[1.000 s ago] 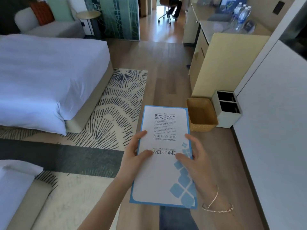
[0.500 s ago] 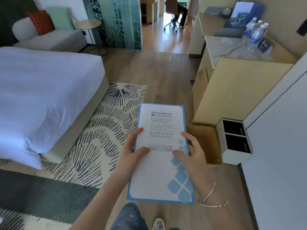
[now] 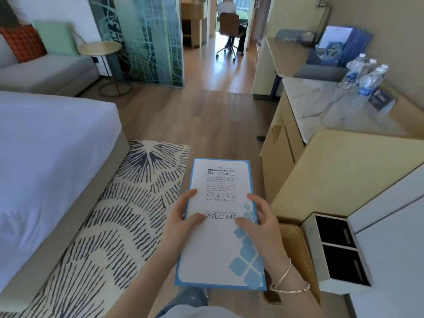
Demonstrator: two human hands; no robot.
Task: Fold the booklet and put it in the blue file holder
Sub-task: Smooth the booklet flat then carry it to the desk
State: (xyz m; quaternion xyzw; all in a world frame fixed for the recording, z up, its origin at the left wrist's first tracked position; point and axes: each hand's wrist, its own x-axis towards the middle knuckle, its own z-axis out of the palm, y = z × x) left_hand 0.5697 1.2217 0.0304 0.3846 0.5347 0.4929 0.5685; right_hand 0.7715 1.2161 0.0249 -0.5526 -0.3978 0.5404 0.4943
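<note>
Head view: booklet (image 3: 220,226) at lower centre, already closed, pinched at both edges by left hand (image 3: 181,221) and right hand (image 3: 263,226) fingers (thumbs on top). Next: carry it to the holder (image 3: 339,45), upper right.

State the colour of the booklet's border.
Blue, around a white cover on the booklet; seen in the head view.

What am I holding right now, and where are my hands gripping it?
The booklet, closed, held by both long side edges near mid-height: left hand on its left edge, right hand on its right, thumbs on the cover.
</note>
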